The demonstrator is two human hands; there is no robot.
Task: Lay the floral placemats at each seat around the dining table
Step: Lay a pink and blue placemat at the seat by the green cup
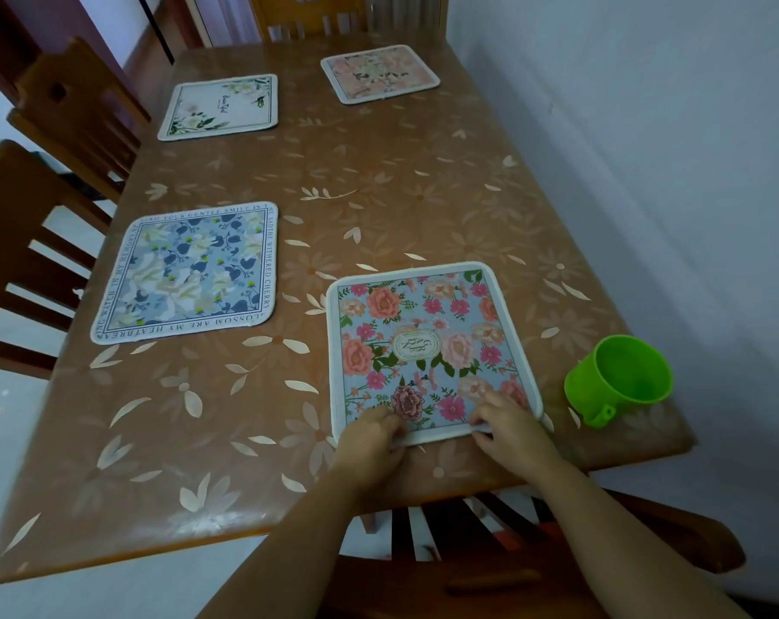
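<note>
Your left hand [370, 433] and right hand [508, 428] pinch the near edge of the blue pink-flowered placemat [423, 341], its long axis pointing away from you; the green plastic cup [620, 373] alongside shows a bare inside.

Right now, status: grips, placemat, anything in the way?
Left grip and right grip pinch near edge of pink floral placemat. Mat flat at near seat. Green cup to its right, apart. Three other placemats already laid.

Four square mats lay on the brown flower-patterned dining table [423, 194]: a blue pink-rose placemat [423, 346] at the near edge, a blue-and-cream floral placemat [191, 270] left of it, and a white green-leafed placemat [220, 107] and a pale pink floral placemat [379, 73] beyond.
</note>
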